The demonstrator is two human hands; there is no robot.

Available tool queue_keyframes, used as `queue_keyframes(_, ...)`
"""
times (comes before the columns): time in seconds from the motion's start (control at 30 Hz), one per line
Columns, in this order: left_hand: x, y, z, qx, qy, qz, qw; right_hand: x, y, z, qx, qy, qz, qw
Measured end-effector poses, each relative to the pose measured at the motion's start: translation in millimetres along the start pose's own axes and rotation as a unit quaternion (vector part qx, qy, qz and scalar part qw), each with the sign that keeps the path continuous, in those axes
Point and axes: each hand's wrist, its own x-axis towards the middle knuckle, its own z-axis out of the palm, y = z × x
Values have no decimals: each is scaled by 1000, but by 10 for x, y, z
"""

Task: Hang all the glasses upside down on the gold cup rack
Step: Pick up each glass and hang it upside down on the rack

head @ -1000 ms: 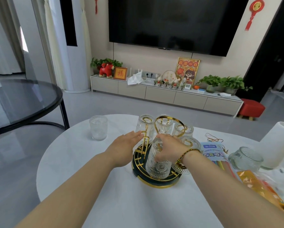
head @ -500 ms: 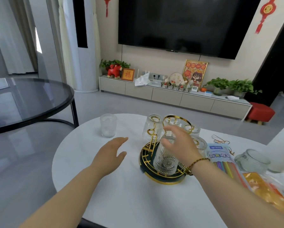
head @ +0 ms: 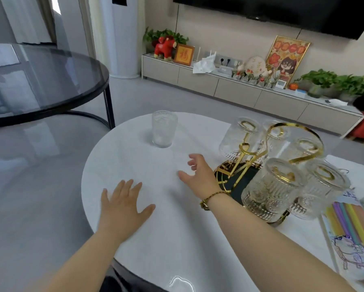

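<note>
We noted both hands empty, fingers spread: left hand [head: 124, 205] flat on table [head: 155, 239], right hand [head: 200, 175] beside gold rack [head: 248, 163]; one glass [head: 163, 129] upright near far edge.

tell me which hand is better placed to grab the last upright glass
Right. The right hand is open, fingers toward the upright glass, and nearer it. The left hand lies flat on the white table, farther back.

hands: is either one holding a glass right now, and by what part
Neither. The left hand is spread open over the white table; the right hand is open and empty.
</note>
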Motion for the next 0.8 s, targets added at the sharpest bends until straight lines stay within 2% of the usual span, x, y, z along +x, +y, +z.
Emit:
queue_keyframes(0.1,44,-12,48,-4,15,5,1000,460,9,291,64,-17,39,997)
queue_keyframes(0.2,90,-31,71,-23,38,1,999,857,-7,533,82,-27,39,995)
queue_keyframes(0.33,136,-30,80,-43,49,-3,998,1245,-16,722,105,67,22,992)
queue_keyframes(0.4,193,-48,98,-41,50,-5,998,1390,-18,782,76,117,27,990)
queue_keyframes(0.53,252,-61,105,-40,48,-9,998,1556,-45,834,26,153,42,987)
queue_keyframes(0.67,264,-57,101,-38,45,-10,998,1541,-42,790,46,131,33,990)
queue_keyframes(0.8,281,-58,94,-39,40,-8,998,1358,-25,698,115,97,45,988)
